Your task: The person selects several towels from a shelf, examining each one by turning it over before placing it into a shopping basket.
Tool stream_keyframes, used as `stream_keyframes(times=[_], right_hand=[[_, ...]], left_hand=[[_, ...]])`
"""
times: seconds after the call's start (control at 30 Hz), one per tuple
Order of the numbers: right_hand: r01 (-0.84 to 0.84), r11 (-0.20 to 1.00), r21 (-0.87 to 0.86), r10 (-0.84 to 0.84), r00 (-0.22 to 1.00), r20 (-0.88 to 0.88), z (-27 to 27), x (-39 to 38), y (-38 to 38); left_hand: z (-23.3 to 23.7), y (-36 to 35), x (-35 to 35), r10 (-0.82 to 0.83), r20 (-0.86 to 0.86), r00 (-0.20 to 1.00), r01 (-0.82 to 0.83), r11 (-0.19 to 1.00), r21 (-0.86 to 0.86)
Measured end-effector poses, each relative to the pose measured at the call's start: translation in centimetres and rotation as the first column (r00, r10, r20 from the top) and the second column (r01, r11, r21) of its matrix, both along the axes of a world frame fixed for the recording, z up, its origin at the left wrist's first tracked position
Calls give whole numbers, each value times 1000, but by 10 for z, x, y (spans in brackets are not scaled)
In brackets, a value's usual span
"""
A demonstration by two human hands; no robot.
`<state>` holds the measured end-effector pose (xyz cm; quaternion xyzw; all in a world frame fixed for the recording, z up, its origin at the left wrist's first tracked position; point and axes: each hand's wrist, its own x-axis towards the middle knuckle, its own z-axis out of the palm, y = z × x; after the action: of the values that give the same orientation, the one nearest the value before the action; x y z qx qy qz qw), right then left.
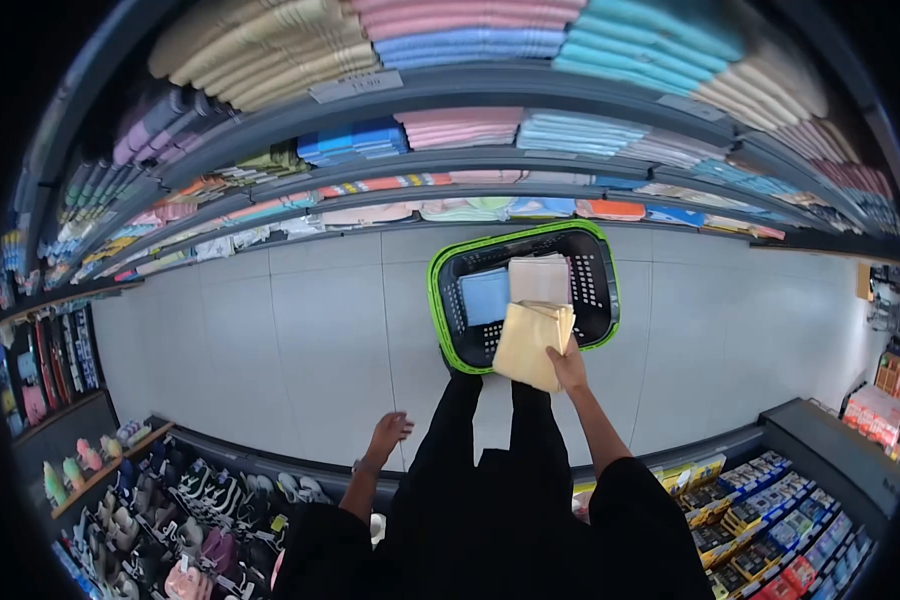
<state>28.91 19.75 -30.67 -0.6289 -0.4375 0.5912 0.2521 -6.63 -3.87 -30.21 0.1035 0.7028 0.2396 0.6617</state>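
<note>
Closest to us, low on our left, stands a rack of shoes point(190, 500), and low on our right a display of small boxed goods point(770, 510). Our left hand point(388, 430) hangs beside our leg above the grey floor point(300, 340), its fingers point(402, 422) loosely parted and touching nothing; there is a band at the wrist. Our right hand point(568, 368) reaches further forward, its fingers closed on the near edge of a folded yellow towel point(533, 345). The towel hangs over the near rim of a green-edged black basket point(518, 236), which sits on the floor just past our feet. Inside the basket lie a folded blue cloth point(486, 296) and a pale beige cloth point(540, 278), side by side. Beyond the basket rise shelves point(450, 82) stacked with folded towels point(460, 128) in many colours.
</note>
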Motion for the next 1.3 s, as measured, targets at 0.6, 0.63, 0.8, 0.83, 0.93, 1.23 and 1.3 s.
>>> stream_keyframes(times=[0.6, 0.63, 0.8, 0.83, 0.93, 1.23, 1.3], right_hand=[[-320, 856, -406, 261, 945, -196, -419, -74, 84], [-291, 871, -395, 267, 957, -116, -426, -74, 80], [-380, 884, -274, 445, 862, 243, -454, -57, 63], [-378, 885, -272, 444, 861, 250, -453, -54, 62], [-376, 922, -88, 379, 837, 394, -448, -52, 63], [-354, 932, 80, 223, 733, 643, -388, -55, 56], [-473, 880, 37, 342, 686, 642, -348, -58, 44]], left_hand=[[-113, -166, 42, -375, -232, 897, 318, 915, -249], [-115, -169, 42, -382, -225, 896, 322, 910, -263], [-107, -172, 50, -399, -182, 899, 337, 894, -295], [-106, -173, 52, -402, -175, 899, 342, 893, -293], [-107, -173, 55, -407, -168, 898, 352, 892, -283], [-68, -188, 73, -424, -135, 895, 372, 879, -297], [-51, -185, 78, -427, -138, 894, 378, 882, -282]])
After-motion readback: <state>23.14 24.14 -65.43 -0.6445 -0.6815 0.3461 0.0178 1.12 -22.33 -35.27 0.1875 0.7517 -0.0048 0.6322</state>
